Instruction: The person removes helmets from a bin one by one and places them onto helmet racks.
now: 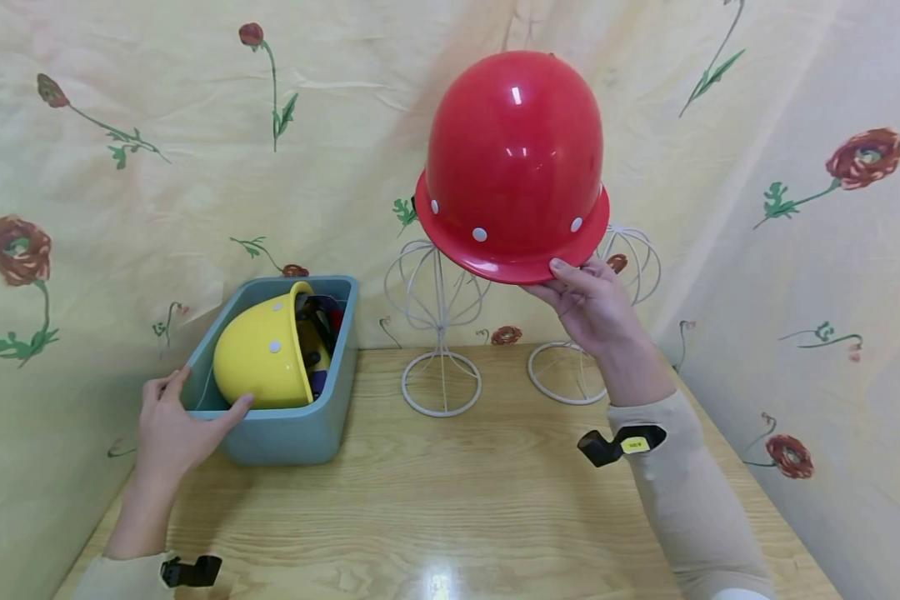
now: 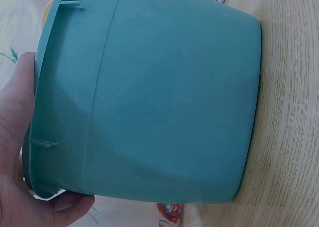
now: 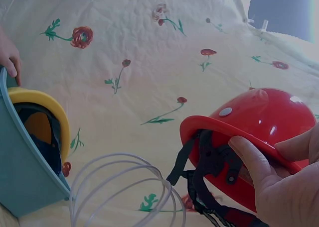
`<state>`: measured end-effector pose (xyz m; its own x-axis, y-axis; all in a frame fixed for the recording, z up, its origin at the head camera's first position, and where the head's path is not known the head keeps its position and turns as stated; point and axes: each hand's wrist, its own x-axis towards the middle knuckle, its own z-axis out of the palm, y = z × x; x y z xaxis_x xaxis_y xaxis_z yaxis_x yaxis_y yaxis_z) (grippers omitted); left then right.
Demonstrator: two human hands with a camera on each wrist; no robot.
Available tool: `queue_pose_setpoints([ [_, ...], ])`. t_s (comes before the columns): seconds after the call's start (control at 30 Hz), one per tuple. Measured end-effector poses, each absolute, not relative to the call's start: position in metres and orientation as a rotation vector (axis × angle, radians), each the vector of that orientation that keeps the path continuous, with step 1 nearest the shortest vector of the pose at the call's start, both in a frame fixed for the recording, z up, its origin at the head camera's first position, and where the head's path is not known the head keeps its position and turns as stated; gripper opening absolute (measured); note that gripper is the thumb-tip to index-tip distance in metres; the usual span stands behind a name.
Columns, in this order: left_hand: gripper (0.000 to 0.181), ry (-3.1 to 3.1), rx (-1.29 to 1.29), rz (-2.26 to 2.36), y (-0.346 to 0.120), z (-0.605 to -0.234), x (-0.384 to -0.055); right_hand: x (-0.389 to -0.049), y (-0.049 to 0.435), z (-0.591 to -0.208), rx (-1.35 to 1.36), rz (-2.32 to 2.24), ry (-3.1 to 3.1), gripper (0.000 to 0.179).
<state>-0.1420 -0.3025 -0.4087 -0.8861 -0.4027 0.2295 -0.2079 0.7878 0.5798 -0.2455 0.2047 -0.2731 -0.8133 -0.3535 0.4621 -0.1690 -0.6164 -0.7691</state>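
Red helmet held up, bin steadied

From the head, the right hand (image 1: pixel 592 304) grasps the red helmet (image 1: pixel 513 162) by its brim above two wire stands (image 1: pixel 441 325), while the left hand (image 1: pixel 168 425) grips the rim of the teal bin (image 1: pixel 300 433) (yellow helmet (image 1: pixel 258 354) inside) on the wooden surface (image 1: pixel 450 500). At the left wrist, fingers (image 2: pixel 20 102) clasp the bin's rim. At the right wrist, fingers (image 3: pixel 251 162) curl under the red brim, straps dangling.

bare tabletop (image 1: pixel 450 500) up front — wire stands (image 1: pixel 441 333) behind

Two white wire stands on the wooden surface (image 1: pixel 495 492): left stand (image 1: pixel 440 325) near centre, right stand (image 1: pixel 607 333) just beside it, toward the corner. Cream cloth (image 1: pixel 157 167) with red flowers hangs behind and beside both.
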Motion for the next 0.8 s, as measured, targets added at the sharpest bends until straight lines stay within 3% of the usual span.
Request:
queue_pose_setpoints([
  [0.8,0.118,-2.621,0.458,-0.776,-0.302,-0.411,-0.143,-0.256,0.249,-0.281,-0.887,-2.674,1.246,0.041],
])
